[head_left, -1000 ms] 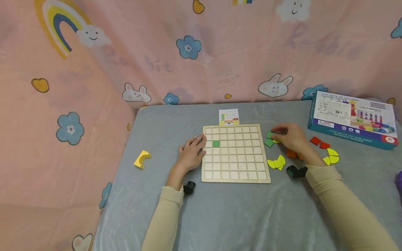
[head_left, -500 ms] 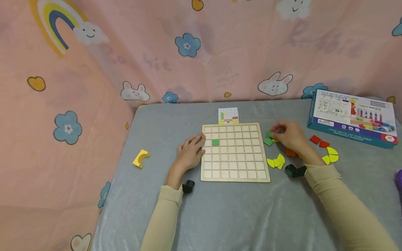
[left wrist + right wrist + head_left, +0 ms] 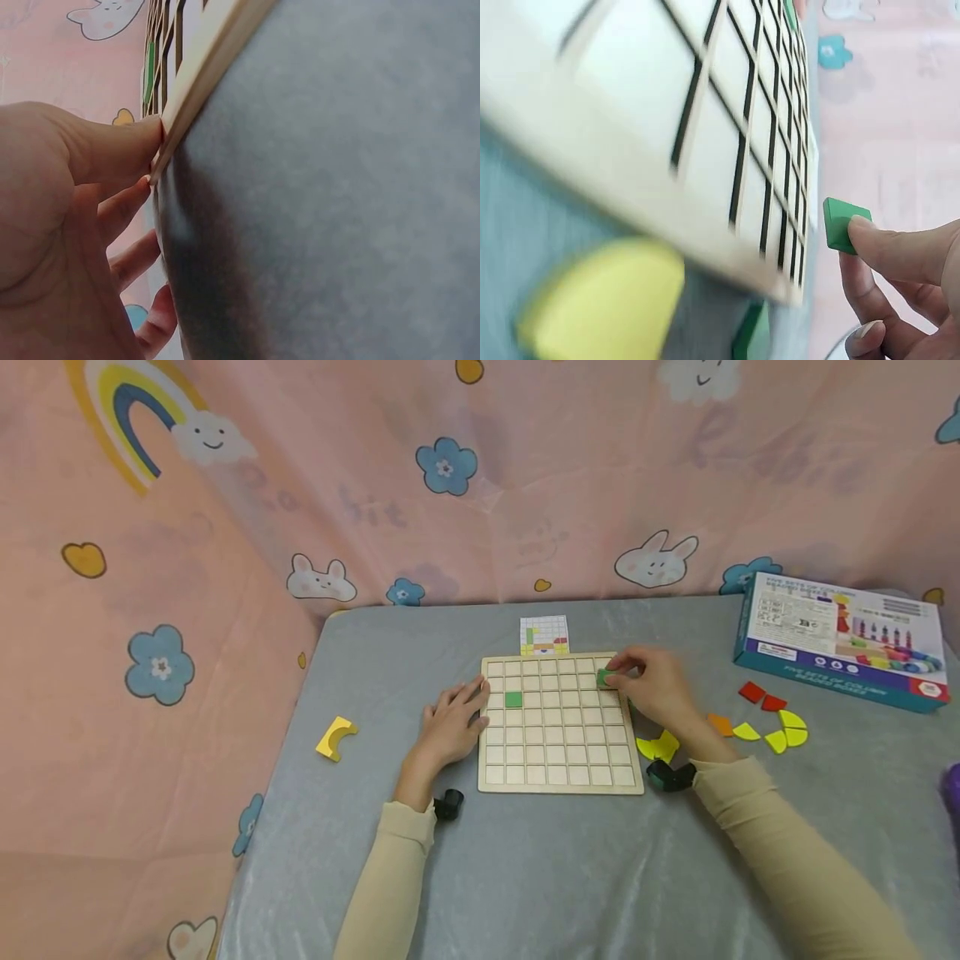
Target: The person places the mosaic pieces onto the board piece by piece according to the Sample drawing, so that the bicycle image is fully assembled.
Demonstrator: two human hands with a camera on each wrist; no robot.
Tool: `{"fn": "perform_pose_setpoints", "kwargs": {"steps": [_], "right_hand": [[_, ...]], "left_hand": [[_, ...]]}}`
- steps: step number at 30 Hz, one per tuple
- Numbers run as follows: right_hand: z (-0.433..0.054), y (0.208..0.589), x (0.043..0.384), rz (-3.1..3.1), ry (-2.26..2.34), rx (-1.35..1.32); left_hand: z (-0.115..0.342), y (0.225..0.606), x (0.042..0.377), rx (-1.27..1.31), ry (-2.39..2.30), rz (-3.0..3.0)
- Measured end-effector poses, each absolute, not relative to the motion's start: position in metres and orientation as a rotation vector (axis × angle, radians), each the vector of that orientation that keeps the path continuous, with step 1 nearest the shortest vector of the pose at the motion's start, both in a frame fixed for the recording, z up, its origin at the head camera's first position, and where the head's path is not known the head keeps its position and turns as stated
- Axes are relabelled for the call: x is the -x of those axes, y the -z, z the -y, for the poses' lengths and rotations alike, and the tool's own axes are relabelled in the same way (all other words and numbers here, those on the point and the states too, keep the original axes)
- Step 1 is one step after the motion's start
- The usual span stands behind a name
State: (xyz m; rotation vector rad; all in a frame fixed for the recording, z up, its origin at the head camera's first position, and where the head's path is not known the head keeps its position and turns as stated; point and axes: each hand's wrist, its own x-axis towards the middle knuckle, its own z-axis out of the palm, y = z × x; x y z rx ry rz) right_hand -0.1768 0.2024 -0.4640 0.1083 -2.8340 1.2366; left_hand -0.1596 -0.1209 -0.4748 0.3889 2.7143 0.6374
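A square wooden grid board (image 3: pixel 561 789) lies on the grey cloth. One green square tile (image 3: pixel 513 699) sits in a cell near its upper left. My left hand (image 3: pixel 448 727) rests against the board's left edge; in the left wrist view the thumb (image 3: pixel 124 146) and fingertips meet that edge. My right hand (image 3: pixel 656 689) pinches another green square tile (image 3: pixel 841 225) between thumb and fingers, over the board's upper right corner. Another green piece (image 3: pixel 752 334) lies beside the board in the right wrist view, hidden by the hand in the head view.
Yellow curved pieces (image 3: pixel 660 747) lie right of the board, with an orange piece (image 3: pixel 720 724), red pieces (image 3: pixel 752 692) and more yellow ones (image 3: pixel 792 720) beyond. A printed pattern card (image 3: pixel 545 635) touches the far edge. A toy box (image 3: pixel 840 639) stands back right, a yellow arch block (image 3: pixel 336 739) left.
My right hand has picked up a green tile from the pieces on the right and moved left with it to the board's upper right corner. The left hand stays at the board's edge.
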Motion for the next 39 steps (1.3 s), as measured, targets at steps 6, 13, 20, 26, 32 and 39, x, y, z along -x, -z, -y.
{"fn": "perform_pose_setpoints", "kwargs": {"steps": [6,13,20,26,32,39], "right_hand": [[-0.177,0.467,0.179,2.855,-1.349,-0.14],[-0.145,0.474,0.176,2.872,-1.429,-0.198],[-0.119,0.477,0.171,2.881,-1.505,-0.226],[-0.101,0.478,0.168,2.882,-1.501,-0.284],[-0.093,0.48,0.166,2.899,-1.512,-0.311],[-0.088,0.477,0.163,2.899,-1.5,-0.358]], "left_hand": [[0.122,0.475,0.16,-0.376,-0.666,-2.714],[0.122,0.475,0.16,-0.372,-0.691,-2.709],[0.121,0.474,0.159,-0.359,-0.718,-2.7],[0.122,0.474,0.16,-0.345,-0.724,-2.697],[0.121,0.473,0.159,-0.348,-0.713,-2.704],[0.12,0.474,0.16,-0.347,-0.717,-2.707]]}}
